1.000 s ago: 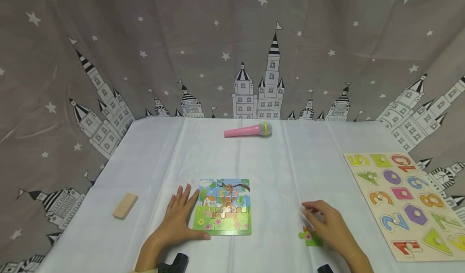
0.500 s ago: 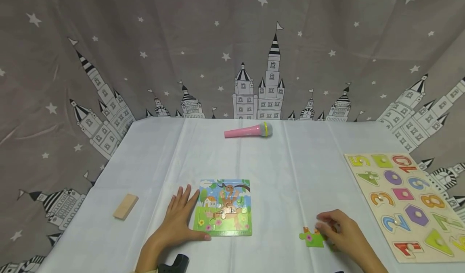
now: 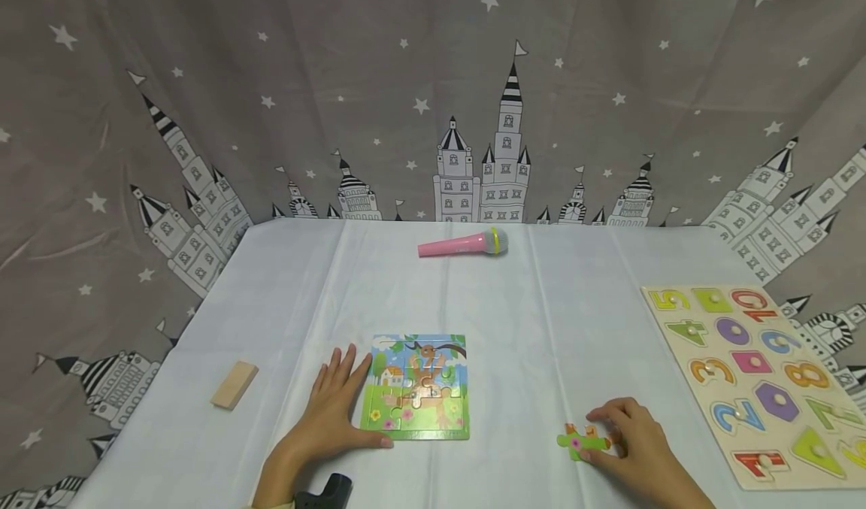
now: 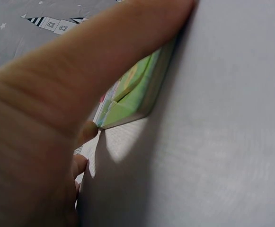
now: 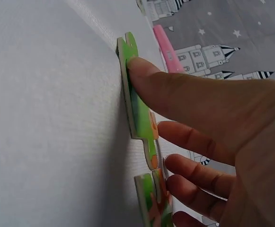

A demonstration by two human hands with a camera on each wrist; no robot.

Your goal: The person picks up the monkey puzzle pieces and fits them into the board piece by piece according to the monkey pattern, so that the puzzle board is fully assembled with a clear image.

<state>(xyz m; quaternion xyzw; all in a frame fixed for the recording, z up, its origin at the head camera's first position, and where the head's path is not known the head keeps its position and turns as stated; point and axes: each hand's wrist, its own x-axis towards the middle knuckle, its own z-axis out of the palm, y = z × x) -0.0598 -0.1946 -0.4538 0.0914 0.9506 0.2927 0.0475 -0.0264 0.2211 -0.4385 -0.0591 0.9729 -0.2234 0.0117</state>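
In the head view, a square jigsaw puzzle (image 3: 416, 389) lies at the table's middle, showing a house, a tree and flowers. My left hand (image 3: 331, 411) rests at its left side, fingers straight, thumb along the lower left corner. To the right, my right hand (image 3: 636, 449) pinches a green puzzle piece (image 3: 575, 443) with a pink flower, thumb at its near side and index finger at the far one. The right wrist view has the thumb on that piece's green face. A second puzzle piece (image 5: 149, 198), green and orange, lies by the other fingers, partly hidden.
A wooden board (image 3: 720, 419) of numbers and shapes lies at the right. A pink toy microphone (image 3: 453, 245) is at the back, and a plain wooden block (image 3: 234, 385) at the left. A grey castle-print curtain (image 3: 379, 65) hangs behind the white-covered table (image 3: 379, 283).
My right hand first drew back to the right, uncovering more of the green puzzle piece. Its thumb and index finger then closed around that piece. The left hand stayed put.
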